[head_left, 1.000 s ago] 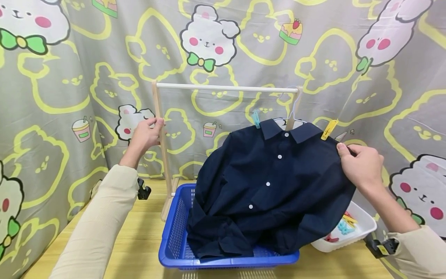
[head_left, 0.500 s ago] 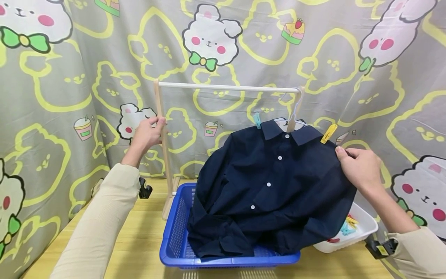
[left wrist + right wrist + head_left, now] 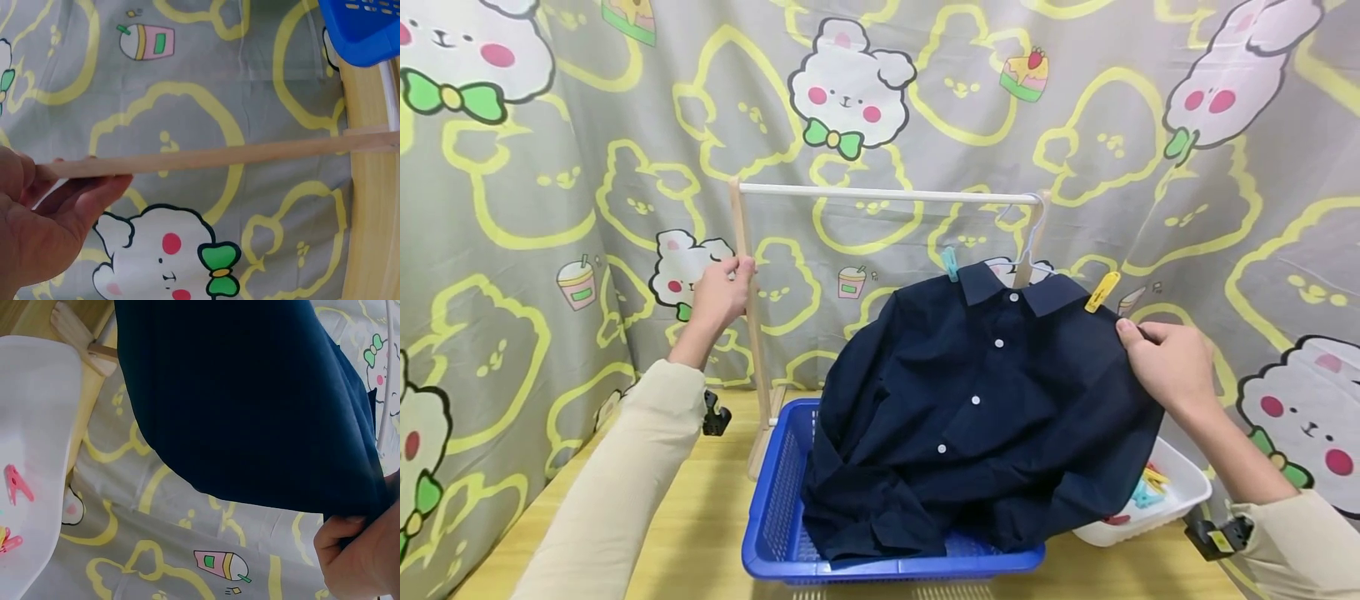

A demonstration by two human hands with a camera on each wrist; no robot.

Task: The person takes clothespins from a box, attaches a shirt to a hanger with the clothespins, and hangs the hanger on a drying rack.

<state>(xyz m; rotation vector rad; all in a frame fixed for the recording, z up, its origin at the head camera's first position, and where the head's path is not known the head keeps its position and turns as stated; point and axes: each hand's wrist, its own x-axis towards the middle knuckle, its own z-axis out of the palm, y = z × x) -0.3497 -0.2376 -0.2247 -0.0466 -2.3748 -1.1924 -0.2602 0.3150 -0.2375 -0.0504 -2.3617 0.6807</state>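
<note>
A dark navy button-up shirt [image 3: 1000, 400] hangs on a thin pale wire hanger [image 3: 1032, 242], hooked at the right end of the rack's white rail. Light blue clothespin [image 3: 951, 264] and yellow clothespin [image 3: 1102, 292] sit on the shirt's two shoulders. My right hand [image 3: 1172, 367] pinches the shirt's shoulder outside the yellow pin, thumb in front. With my left hand [image 3: 722, 293] I grip the rack's left wooden post [image 3: 206, 159]; in the left wrist view the fingers lie around it. The shirt's lower part and a sleeve rest in the blue basket [image 3: 760, 500].
A white tray [image 3: 1187, 487] holding several coloured clothespins stands right of the basket, partly behind the shirt. The small rack's rail [image 3: 880, 194] spans between two posts. Patterned curtain [image 3: 647, 83] encloses the wooden table [image 3: 685, 517].
My right hand and the shirt shoulder it pinches have shifted slightly left, towards the collar. My left hand stays on the post.
</note>
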